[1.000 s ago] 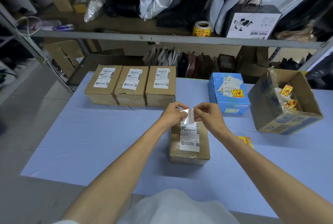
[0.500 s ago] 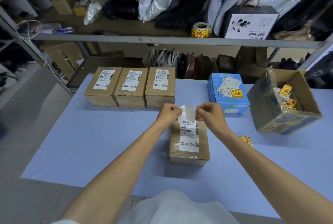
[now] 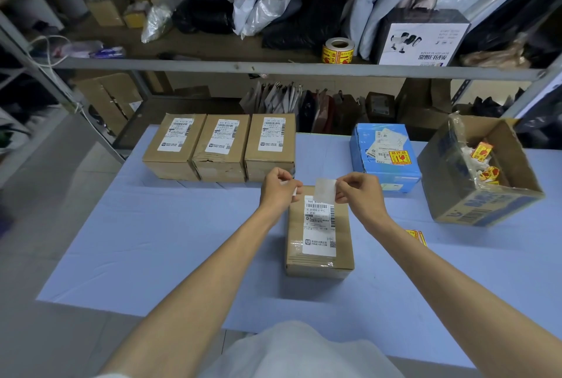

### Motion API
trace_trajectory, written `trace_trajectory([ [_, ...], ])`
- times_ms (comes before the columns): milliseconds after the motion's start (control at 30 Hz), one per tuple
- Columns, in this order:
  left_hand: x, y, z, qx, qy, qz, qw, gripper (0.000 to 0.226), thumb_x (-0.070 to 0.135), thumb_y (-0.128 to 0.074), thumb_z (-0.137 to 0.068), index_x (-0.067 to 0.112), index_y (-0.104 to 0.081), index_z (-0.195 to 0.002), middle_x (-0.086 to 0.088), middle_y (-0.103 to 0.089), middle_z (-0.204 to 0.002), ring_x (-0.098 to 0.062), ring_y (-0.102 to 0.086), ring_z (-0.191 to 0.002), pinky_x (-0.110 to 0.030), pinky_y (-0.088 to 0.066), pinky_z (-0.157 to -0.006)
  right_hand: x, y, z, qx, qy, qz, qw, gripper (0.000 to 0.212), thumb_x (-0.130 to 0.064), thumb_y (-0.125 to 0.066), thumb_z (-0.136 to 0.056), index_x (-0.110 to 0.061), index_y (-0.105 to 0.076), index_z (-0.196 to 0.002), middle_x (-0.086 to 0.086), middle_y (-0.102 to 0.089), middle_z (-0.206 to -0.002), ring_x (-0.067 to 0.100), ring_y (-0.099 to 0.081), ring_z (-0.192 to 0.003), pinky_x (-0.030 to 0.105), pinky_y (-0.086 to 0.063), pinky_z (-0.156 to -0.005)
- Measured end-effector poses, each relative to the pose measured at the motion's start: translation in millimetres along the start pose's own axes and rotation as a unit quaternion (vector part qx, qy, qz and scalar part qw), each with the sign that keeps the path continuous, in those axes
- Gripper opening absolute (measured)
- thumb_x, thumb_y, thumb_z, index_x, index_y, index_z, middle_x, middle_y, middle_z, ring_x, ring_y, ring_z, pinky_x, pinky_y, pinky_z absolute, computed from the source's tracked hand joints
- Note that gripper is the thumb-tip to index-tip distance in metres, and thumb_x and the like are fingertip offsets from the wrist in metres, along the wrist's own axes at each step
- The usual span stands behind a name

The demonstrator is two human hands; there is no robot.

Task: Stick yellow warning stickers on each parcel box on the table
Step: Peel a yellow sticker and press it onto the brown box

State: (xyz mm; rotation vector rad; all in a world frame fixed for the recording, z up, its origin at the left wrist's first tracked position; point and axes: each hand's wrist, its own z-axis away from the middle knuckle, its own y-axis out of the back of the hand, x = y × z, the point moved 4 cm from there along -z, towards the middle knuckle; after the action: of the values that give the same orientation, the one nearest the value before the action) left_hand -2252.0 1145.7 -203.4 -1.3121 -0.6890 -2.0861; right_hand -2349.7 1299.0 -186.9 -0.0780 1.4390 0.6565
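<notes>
A brown parcel box (image 3: 319, 263) with a white shipping label lies in front of me on the blue table (image 3: 152, 241). Just above its far end, my right hand (image 3: 360, 195) pinches a square piece of sticker paper (image 3: 325, 190) with its white side towards me. My left hand (image 3: 278, 192) pinches a small white strip (image 3: 294, 192), a short gap away from the square. Three labelled brown boxes (image 3: 220, 168) stand in a row behind. The blue box (image 3: 362, 146) at the back right carries a yellow warning sticker (image 3: 400, 158).
An open carton (image 3: 456, 195) at the far right holds crumpled yellow sticker scraps (image 3: 483, 161). Loose yellow stickers (image 3: 416, 236) lie on the table beside my right forearm. A roll of yellow stickers (image 3: 338, 50) stands on the shelf behind the table.
My hands have drawn apart. The white piece they pinched together has separated into a square in my right hand and a small strip in my left.
</notes>
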Motion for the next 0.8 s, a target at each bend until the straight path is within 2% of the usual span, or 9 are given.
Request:
trace_trajectory([
  [67, 1.5, 2.3, -1.9, 0.013, -0.013, -0.031, 0.999, 0.017, 0.004, -0.047, -0.090, 0.016, -0.047, -0.078, -0.001, -0.065, -0.078, -0.011, -0.054, -0.063, -0.024, -0.041, -0.056, -0.9, -0.2, 0.2, 0.001, 0.001, -0.006, 1.000, 0.013, 0.000, -0.056, -0.088, -0.002, -0.069, -0.083, 0.012, -0.069, -0.072, 0.019, -0.067, -0.063, 0.025, -0.056, -0.060],
  [233, 4.4, 5.6, 1.0, 0.026, -0.026, -0.085, 0.996, 0.025, 0.012, -0.042, -0.089, 0.017, -0.042, -0.065, 0.003, -0.044, -0.063, -0.013, -0.035, -0.056, -0.027, -0.026, -0.051, -1.9, -1.3, 0.0, -0.001, 0.000, -0.008, 1.000, 0.013, 0.000, -0.056, -0.088, 0.000, -0.069, -0.084, 0.012, -0.069, -0.073, 0.019, -0.067, -0.063, 0.026, -0.058, -0.061],
  [333, 9.5, 4.9, 7.6, 0.045, -0.054, -0.123, 0.990, 0.029, 0.018, -0.040, -0.093, 0.016, -0.052, -0.067, 0.005, -0.050, -0.064, -0.013, -0.042, -0.062, -0.028, -0.031, -0.056, -2.2, -2.4, -0.7, -0.003, -0.003, -0.009, 1.000, 0.013, 0.000, -0.056, -0.088, 0.000, -0.068, -0.084, 0.013, -0.069, -0.073, 0.019, -0.067, -0.063, 0.024, -0.057, -0.059],
  [433, 8.9, -1.0, 11.7, 0.043, -0.073, -0.123, 0.989, 0.029, 0.014, -0.033, -0.098, 0.012, -0.061, -0.096, 0.001, -0.060, -0.097, -0.013, -0.052, -0.089, -0.026, -0.038, -0.073, -2.0, -3.4, -1.6, -0.004, -0.005, -0.008, 1.000, 0.013, 0.000, -0.056, -0.088, 0.000, -0.068, -0.084, 0.013, -0.069, -0.073, 0.019, -0.067, -0.063, 0.024, -0.056, -0.059],
  [500, 7.0, -3.3, 12.4, 0.035, -0.066, -0.115, 0.991, 0.024, 0.012, -0.031, -0.100, 0.012, -0.053, -0.110, 0.000, -0.056, -0.110, -0.014, -0.050, -0.097, -0.025, -0.036, -0.079, -2.0, -4.3, -2.2, -0.004, -0.006, -0.007, 1.000, 0.013, 0.000, -0.056, -0.088, 0.000, -0.068, -0.084, 0.013, -0.069, -0.074, 0.020, -0.067, -0.064, 0.025, -0.057, -0.059],
  [567, 1.3, -4.6, 8.3, 0.003, -0.039, -0.100, 0.994, 0.025, 0.004, -0.033, -0.096, 0.015, -0.042, -0.116, -0.001, -0.057, -0.113, -0.016, -0.049, -0.097, -0.027, -0.038, -0.073, -2.4, -4.2, -2.7, -0.002, -0.005, -0.004, 1.000, 0.013, 0.000, -0.056, -0.088, -0.001, -0.068, -0.084, 0.013, -0.070, -0.074, 0.021, -0.068, -0.064, 0.025, -0.058, -0.060],
  [633, -3.7, -4.8, 7.4, -0.027, -0.022, -0.100, 0.994, 0.037, -0.004, -0.037, -0.091, 0.014, -0.036, -0.124, -0.001, -0.060, -0.112, -0.018, -0.052, -0.097, -0.027, -0.043, -0.066, -2.3, -3.2, -3.8, -0.001, -0.006, -0.004, 1.000, 0.013, 0.000, -0.056, -0.088, 0.000, -0.069, -0.084, 0.013, -0.070, -0.074, 0.021, -0.068, -0.064, 0.026, -0.058, -0.061],
  [733, 0.7, -4.8, 11.0, -0.022, -0.082, -0.200, 0.976, 0.038, -0.001, -0.040, -0.086, 0.017, -0.043, -0.120, -0.001, -0.061, -0.114, -0.020, -0.056, -0.105, -0.034, -0.049, -0.081, -1.0, -2.2, -5.2, 0.001, -0.011, -0.008, 1.000, 0.014, 0.001, -0.056, -0.088, 0.001, -0.069, -0.084, 0.014, -0.070, -0.073, 0.020, -0.067, -0.062, 0.025, -0.058, -0.060],
  [800, 9.2, -8.8, 18.4, -0.016, -0.115, -0.246, 0.962, 0.039, 0.012, -0.033, -0.075, 0.021, -0.059, -0.101, 0.002, -0.068, -0.101, -0.019, -0.058, -0.098, -0.035, -0.047, -0.082, 0.6, -2.7, -5.5, 0.003, -0.015, -0.007, 1.000, 0.013, 0.001, -0.055, -0.087, 0.001, -0.069, -0.084, 0.015, -0.069, -0.072, 0.020, -0.067, -0.062, 0.024, -0.057, -0.059],
])
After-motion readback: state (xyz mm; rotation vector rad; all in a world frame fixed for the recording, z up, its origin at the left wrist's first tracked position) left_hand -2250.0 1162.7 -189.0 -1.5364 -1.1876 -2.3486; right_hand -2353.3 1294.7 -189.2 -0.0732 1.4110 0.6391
